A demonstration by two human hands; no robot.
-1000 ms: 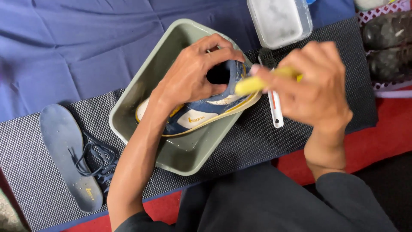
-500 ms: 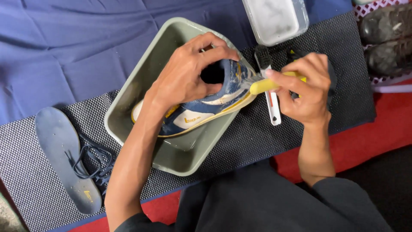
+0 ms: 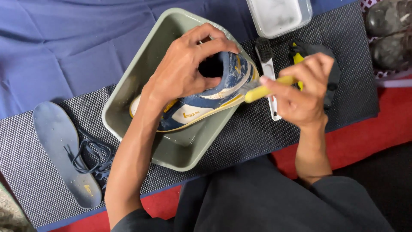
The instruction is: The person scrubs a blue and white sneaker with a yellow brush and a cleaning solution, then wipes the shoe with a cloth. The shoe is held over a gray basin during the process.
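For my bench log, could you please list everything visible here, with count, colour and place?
sneaker: one, blue, white and yellow, in the tray
tray: one, grey-green, centre of mat
yellow-handled brush: one, at the sneaker's heel
white brush: one, dark bristles, right of tray
insole: one, blue-grey, left on mat
laces: dark blue, beside insole
clear container: one, top
dark shoes: two, top right
left hand: grips the sneaker
right hand: holds the yellow-handled brush

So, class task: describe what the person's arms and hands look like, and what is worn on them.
Both forearms are bare, with dark sleeves pushed up near the elbows. The left hand and right hand wear no gloves, and no rings or watch show.
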